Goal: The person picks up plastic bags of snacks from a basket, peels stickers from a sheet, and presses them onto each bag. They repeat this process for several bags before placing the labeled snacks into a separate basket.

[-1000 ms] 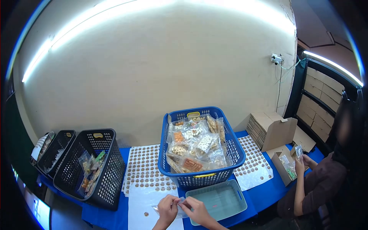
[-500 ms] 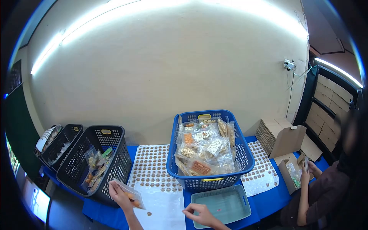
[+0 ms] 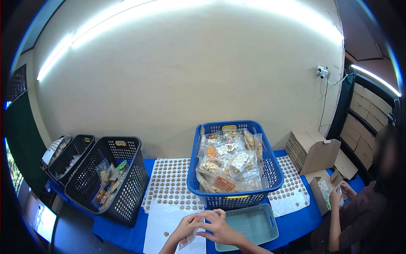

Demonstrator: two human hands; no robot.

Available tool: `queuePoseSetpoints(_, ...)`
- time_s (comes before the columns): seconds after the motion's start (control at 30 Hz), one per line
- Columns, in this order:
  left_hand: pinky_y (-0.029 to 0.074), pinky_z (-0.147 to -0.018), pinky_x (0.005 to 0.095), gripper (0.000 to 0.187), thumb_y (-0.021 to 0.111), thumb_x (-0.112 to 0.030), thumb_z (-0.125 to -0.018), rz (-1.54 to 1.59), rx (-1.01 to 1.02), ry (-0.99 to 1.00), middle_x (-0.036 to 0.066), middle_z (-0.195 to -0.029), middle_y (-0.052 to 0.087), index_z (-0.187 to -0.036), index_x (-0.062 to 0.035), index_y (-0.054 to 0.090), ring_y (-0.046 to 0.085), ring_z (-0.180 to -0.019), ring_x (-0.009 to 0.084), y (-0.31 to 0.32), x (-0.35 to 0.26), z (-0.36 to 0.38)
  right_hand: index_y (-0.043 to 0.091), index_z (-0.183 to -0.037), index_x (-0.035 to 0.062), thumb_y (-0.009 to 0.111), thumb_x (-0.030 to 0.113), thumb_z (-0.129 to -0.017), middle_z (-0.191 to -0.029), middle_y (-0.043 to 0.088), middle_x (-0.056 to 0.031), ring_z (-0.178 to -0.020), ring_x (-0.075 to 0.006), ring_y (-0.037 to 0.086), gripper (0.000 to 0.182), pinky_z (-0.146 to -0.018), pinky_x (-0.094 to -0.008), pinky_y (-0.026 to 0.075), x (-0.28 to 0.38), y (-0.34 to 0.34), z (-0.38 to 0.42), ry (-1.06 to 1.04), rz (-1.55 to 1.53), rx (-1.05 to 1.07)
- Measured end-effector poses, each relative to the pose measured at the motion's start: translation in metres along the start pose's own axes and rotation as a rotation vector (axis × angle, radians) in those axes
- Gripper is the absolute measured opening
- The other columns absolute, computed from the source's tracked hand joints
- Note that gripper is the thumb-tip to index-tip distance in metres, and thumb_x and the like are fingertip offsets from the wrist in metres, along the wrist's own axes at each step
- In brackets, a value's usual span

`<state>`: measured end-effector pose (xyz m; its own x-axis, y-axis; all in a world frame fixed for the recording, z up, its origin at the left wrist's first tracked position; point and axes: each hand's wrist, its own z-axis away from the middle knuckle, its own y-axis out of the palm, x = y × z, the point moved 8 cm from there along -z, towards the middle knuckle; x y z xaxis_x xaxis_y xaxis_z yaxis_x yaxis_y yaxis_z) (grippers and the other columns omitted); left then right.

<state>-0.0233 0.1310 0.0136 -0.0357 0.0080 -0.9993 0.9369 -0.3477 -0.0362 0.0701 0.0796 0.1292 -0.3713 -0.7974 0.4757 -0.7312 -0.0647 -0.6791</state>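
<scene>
My left hand is closed on a clear plastic packet, whose orange contents show faintly below the fingers. My right hand meets it at the packet's upper part, fingers bent over it and slightly blurred; the exact grip is partly hidden. Under and behind both hands lies a white sheet with rows of small round brown stickers. One lone sticker remains on the sheet's bare lower part. A shallow grey-green tray sits just right of my hands.
A blue basket heaped with snack packets stands behind the tray. Black baskets holding packets are at left. Another sticker sheet lies right. Beyond it are folded cartons and a co-worker's hands at an open box.
My left hand has carried the packet rightward from beside the black basket. My right hand has moved left and up to meet it. The co-worker's hands have shifted slightly over the box.
</scene>
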Motion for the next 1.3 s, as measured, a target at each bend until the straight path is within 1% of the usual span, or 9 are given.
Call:
queuePoseSetpoints(0.17,0.040,-0.072,0.0208,0.022,0.050,-0.004,-0.076,0.196,0.259,-0.317,0.001,-0.088,0.054,-0.098,-0.0029,0.052,0.049,-0.081,0.0060,0.035,0.009,0.008,0.057,-0.081,0.0112,0.059,0.014,-0.073,-0.081,0.053,0.0012,-0.087,-0.0133,0.049,0.009,-0.079,-0.0339,0.029,0.003,0.018,0.016,-0.073,-0.130,0.089)
queuePoseSetpoints(0.43,0.039,-0.077,0.0240,0.027,0.041,-0.022,-0.087,-0.177,0.174,0.117,0.006,-0.091,0.056,-0.094,0.0007,0.054,0.050,-0.086,0.0110,0.035,-0.041,0.005,0.053,-0.074,0.0039,0.058,0.016,-0.073,-0.068,0.051,-0.0068,-0.063,-0.0227,0.052,0.013,-0.059,-0.0315,0.037,-0.038,-0.027,0.042,0.312,-0.109,-0.254)
queuePoseSetpoints(0.53,0.042,-0.065,0.0247,0.018,0.052,-0.017,-0.080,-0.353,-0.031,0.279,0.006,-0.075,0.059,-0.081,0.0008,0.057,0.054,-0.071,0.0112,0.045,-0.062,0.009,0.052,-0.072,0.0035,0.059,0.015,-0.070,-0.067,0.050,-0.0069,-0.061,-0.0226,0.051,0.014,-0.059,-0.0320,0.036,-0.041,-0.032,0.048,0.325,-0.053,-0.321)
queuePoseSetpoints(0.77,0.037,-0.052,0.0311,0.009,0.057,-0.012,-0.073,-0.548,-0.349,0.550,0.007,-0.062,0.054,-0.068,-0.0043,0.056,0.051,-0.054,0.0227,0.042,-0.079,0.023,0.048,-0.068,-0.0011,0.057,0.007,-0.070,-0.063,0.046,-0.0089,-0.056,-0.0191,0.049,0.013,-0.052,-0.0287,0.038,-0.040,-0.020,0.053,0.429,-0.184,-0.389)
queuePoseSetpoints(0.93,0.037,-0.053,0.0314,0.010,0.055,-0.010,-0.074,-0.533,-0.676,0.517,0.007,-0.061,0.053,-0.066,-0.0045,0.052,0.050,-0.056,0.0225,0.000,-0.078,0.039,0.048,-0.068,0.0005,0.058,0.010,-0.071,-0.063,0.047,-0.0097,-0.056,-0.0236,0.048,0.014,-0.052,-0.0323,0.038,-0.025,0.003,0.046,0.430,-0.265,-0.332)
queuePoseSetpoints(1.1,0.036,-0.052,0.0304,0.013,0.054,-0.009,-0.076,-0.577,-0.843,0.615,0.010,-0.061,0.053,-0.065,-0.0028,0.051,0.050,-0.055,0.0229,-0.023,-0.092,0.059,0.049,-0.068,-0.0013,0.058,0.008,-0.073,-0.063,0.047,-0.0086,-0.055,-0.0172,0.049,0.015,-0.052,-0.0272,0.040,-0.018,0.020,0.040,0.368,-0.319,-0.207)
queuePoseSetpoints(1.13,0.035,-0.051,0.0259,0.016,0.051,-0.012,-0.080,-0.566,-0.893,0.623,0.006,-0.060,0.050,-0.068,-0.0023,0.049,0.046,-0.054,0.0159,-0.034,-0.090,0.062,0.049,-0.068,-0.0006,0.058,0.009,-0.073,-0.063,0.047,-0.0086,-0.056,-0.0184,0.050,0.015,-0.053,-0.0281,0.040,-0.019,0.025,0.043,0.343,-0.307,-0.159)
queuePoseSetpoints(1.2,0.032,-0.050,0.0211,0.021,0.045,-0.017,-0.086,-0.270,-1.114,0.483,0.000,-0.061,0.044,-0.070,-0.0034,0.046,0.039,-0.054,0.0078,-0.084,-0.078,0.073,0.050,-0.068,-0.0002,0.059,0.010,-0.073,-0.064,0.049,-0.0084,-0.057,-0.0184,0.051,0.015,-0.053,-0.0281,0.040,-0.025,0.037,0.055,0.358,-0.367,-0.108)
queuePoseSetpoints(1.3,0.030,-0.053,0.0174,0.026,0.038,-0.022,-0.089,0.130,-1.088,0.488,-0.004,-0.064,0.039,-0.069,-0.0062,0.042,0.034,-0.058,0.0038,-0.120,-0.067,0.079,0.053,-0.079,-0.0013,0.059,0.013,-0.075,-0.069,0.052,-0.0071,-0.064,-0.0135,0.052,0.016,-0.057,-0.0235,0.041,-0.046,0.064,0.078,0.492,-0.517,-0.074)
